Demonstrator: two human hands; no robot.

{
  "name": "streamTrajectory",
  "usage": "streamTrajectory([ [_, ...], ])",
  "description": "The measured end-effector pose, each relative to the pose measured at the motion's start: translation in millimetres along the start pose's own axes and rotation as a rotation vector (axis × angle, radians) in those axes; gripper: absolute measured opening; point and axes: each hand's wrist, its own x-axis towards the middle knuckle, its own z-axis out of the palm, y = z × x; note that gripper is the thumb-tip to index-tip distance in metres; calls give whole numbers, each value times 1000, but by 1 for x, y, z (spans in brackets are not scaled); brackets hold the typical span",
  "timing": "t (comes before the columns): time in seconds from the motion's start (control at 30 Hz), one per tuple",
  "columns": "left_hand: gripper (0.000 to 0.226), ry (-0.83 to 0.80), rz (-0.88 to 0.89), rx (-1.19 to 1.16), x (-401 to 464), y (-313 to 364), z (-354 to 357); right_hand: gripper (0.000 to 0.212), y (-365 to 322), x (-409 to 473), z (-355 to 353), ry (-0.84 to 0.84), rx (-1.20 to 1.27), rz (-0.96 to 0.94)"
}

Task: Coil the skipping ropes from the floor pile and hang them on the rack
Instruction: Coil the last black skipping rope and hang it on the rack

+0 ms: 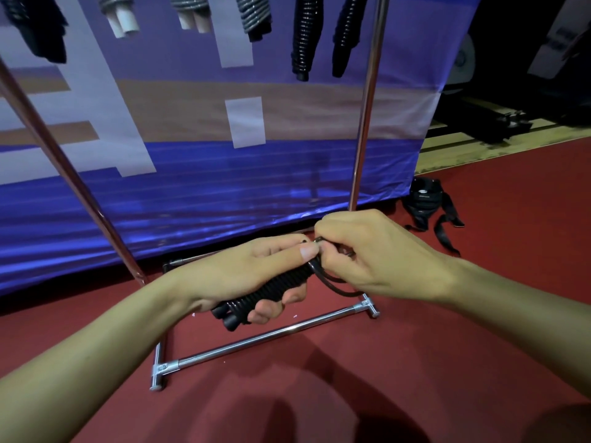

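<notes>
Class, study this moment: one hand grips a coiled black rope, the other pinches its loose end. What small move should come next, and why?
Probably tuck or loop the loose end around the coiled rope. The left hand grips the bundle while the right hand pinches the cord at its top, and a short tail hangs free, so the coil is not yet secured for the rack.

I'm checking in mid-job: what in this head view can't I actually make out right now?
- Rack: its top bar is cut off by the upper edge, so how the hung ropes attach is unseen.
- Black rope bundle: the left hand covers its middle; the right hand hides the end of the cord it pinches.
- Floor pile: none identifiable; the black strapped item is too small to tell.
</notes>
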Motion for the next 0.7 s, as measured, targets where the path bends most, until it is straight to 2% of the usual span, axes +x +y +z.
streamTrajectory([
  [0.07, 30, 8, 20, -29, 1, 3, 1, 32, -3, 1, -4, 31, 68, 69],
  [0.13, 36, 14, 37, -36, 1, 4, 1, 37, -9, 5, -6, 37, 113, 122],
  [0.23, 39, 21, 39, -22, -1, 0, 0, 39, -5, 4, -10, -86, 144, 163],
  [0.33, 36, 44, 48, 8, -2, -7, -5, 24, 2, 0, -17, -190, 225, 230],
  [0.37, 36, 67, 47, 17, -3, -9, -7, 25, 3, -2, -20, -217, 279, 290],
  [0.43, 35, 100, 60, 37, -2, -9, -10, 42, 6, -6, -21, -308, 361, 381],
  [0.5, 36, 128, 80, 81, -1, -7, -11, 53, 8, -9, -20, -361, 360, 361],
  [0.6, 24, 180, 115, 200, 0, -5, -10, 60, 7, -9, -21, -312, 371, 279],
  [0.7, 22, 167, 145, 252, 1, -4, -8, 67, 7, -10, -18, -276, 434, 269],
])
